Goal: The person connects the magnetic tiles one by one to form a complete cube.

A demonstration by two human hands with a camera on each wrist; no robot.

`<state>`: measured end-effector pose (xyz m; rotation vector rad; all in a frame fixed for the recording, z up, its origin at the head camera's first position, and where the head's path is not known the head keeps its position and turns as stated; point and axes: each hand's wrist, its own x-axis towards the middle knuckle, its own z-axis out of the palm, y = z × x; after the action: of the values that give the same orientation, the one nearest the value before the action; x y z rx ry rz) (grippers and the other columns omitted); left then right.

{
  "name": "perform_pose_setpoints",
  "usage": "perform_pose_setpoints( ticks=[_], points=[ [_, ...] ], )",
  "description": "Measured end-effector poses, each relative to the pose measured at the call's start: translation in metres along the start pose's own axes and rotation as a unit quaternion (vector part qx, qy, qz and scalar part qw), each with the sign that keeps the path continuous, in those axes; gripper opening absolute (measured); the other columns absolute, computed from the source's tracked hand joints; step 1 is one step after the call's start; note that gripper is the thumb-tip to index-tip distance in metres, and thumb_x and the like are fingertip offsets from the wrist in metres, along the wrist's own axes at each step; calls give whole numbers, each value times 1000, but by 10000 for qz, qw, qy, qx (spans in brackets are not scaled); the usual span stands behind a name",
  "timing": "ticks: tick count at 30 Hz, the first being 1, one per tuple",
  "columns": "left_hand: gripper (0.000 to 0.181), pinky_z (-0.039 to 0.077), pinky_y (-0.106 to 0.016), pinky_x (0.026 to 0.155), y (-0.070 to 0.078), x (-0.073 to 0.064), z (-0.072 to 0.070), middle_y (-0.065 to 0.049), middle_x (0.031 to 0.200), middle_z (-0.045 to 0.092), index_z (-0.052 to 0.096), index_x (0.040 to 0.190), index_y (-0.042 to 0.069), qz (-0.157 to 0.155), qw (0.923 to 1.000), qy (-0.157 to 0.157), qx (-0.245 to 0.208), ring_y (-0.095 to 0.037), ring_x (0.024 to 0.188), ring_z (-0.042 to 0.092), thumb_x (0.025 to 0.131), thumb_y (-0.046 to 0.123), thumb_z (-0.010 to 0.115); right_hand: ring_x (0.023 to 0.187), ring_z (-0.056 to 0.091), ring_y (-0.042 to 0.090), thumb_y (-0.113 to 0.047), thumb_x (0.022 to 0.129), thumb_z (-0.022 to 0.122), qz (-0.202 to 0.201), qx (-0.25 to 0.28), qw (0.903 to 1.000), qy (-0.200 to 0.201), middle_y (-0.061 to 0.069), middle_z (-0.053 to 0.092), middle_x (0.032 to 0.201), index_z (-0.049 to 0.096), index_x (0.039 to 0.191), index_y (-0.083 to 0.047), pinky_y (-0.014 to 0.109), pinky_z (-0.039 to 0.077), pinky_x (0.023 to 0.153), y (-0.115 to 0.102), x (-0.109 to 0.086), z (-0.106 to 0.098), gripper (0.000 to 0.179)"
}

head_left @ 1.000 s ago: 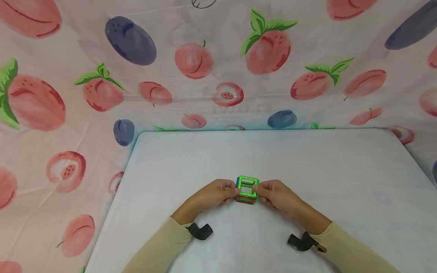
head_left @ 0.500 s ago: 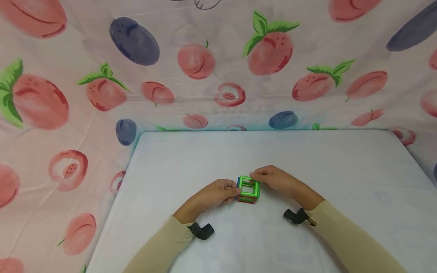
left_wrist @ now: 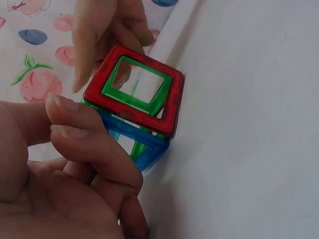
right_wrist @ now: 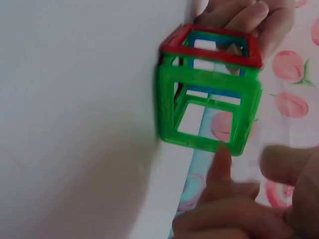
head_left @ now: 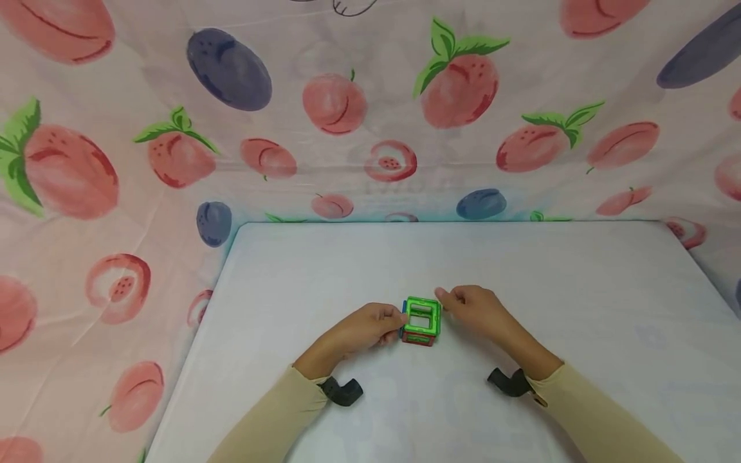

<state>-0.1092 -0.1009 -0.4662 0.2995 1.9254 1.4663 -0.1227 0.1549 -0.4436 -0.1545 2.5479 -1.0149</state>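
Note:
A hollow cube of magnetic tiles (head_left: 425, 330) stands on the white table, with a green top and right side. Its front is a red tile (left_wrist: 173, 107) and its left side a blue tile (left_wrist: 149, 153). My left hand (head_left: 370, 323) pinches the cube at its left side, thumb over the top edge, fingers against the blue side. Close by the cube's far right corner is my right hand (head_left: 476, 310). In the right wrist view its index finger (right_wrist: 221, 164) reaches the far edge of the green side tile (right_wrist: 244, 112), while the thumb stands apart from it.
The white table (head_left: 324, 257) stretches around both hands. A fruit-print cloth (head_left: 347, 154) hangs behind it and along its left. A black wrist mount (head_left: 341, 392) sits at the left cuff, another black mount (head_left: 509, 383) at the right.
My right hand has let go of the cube's right side, moved up over its far edge, then drawn back slightly right. The left hand and cube stay nearly in place.

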Motion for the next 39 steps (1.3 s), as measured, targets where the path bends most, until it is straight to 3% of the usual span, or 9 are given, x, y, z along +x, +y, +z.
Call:
perform_pose_setpoints(
  ticks=[5, 7, 13, 19, 24, 29, 39],
  points=[
    [29, 33, -22, 57, 0, -2, 2, 2, 68, 58, 66, 96, 2, -28, 9999, 121, -119, -12, 62, 42, 105, 28, 57, 81, 43, 17, -36, 101, 63, -262, 696, 9959, -510, 0, 50, 79, 75, 91, -8, 30, 33, 65, 4, -6, 5, 32],
    [29, 33, -22, 58, 0, -2, 4, 2, 69, 62, 68, 98, 2, -52, 9997, 179, -150, -12, 63, 42, 105, 28, 57, 80, 42, 17, -33, 101, 64, -336, 864, 9944, -517, 0, 48, 77, 73, 88, -8, 30, 32, 65, 5, -6, 8, 30],
    [29, 34, -22, 60, 0, -2, 9, 3, 70, 68, 69, 100, 3, -61, 9995, 254, -200, -11, 63, 44, 105, 28, 56, 81, 47, 18, -31, 103, 61, -588, 621, 9961, -216, 0, 54, 81, 68, 87, -11, 32, 36, 68, 6, -7, 14, 27],
    [30, 35, -23, 65, 0, 2, 11, 2, 71, 70, 68, 100, 4, -7, 9996, 225, -140, -13, 65, 45, 106, 29, 55, 72, 45, 16, -30, 105, 57, -769, 253, 9967, -38, -2, 46, 73, 63, 90, -12, 29, 35, 63, 6, -10, 13, 24],
    [31, 35, -25, 66, 0, 5, 12, 1, 71, 70, 68, 98, 4, -13, 9995, 305, -118, -14, 65, 45, 105, 31, 55, 72, 44, 15, -29, 106, 55, -885, 318, 9955, -139, -2, 43, 73, 61, 92, -10, 28, 34, 62, 5, -10, 11, 24],
    [30, 35, -24, 64, 0, 5, 12, 1, 70, 69, 67, 97, 4, -16, 9994, 325, -104, -14, 65, 45, 106, 30, 55, 74, 44, 16, -29, 108, 52, -725, 320, 9964, -316, -1, 43, 74, 61, 94, -11, 29, 35, 64, 5, -8, 10, 24],
    [34, 34, -24, 61, -2, 4, 11, 2, 70, 65, 65, 94, 5, 254, 9981, 519, 191, -13, 64, 43, 106, 35, 54, 74, 44, 16, -31, 108, 52, -723, 332, 9967, -173, -1, 41, 74, 60, 92, -9, 29, 34, 64, 2, -9, 12, 28]
  ],
)
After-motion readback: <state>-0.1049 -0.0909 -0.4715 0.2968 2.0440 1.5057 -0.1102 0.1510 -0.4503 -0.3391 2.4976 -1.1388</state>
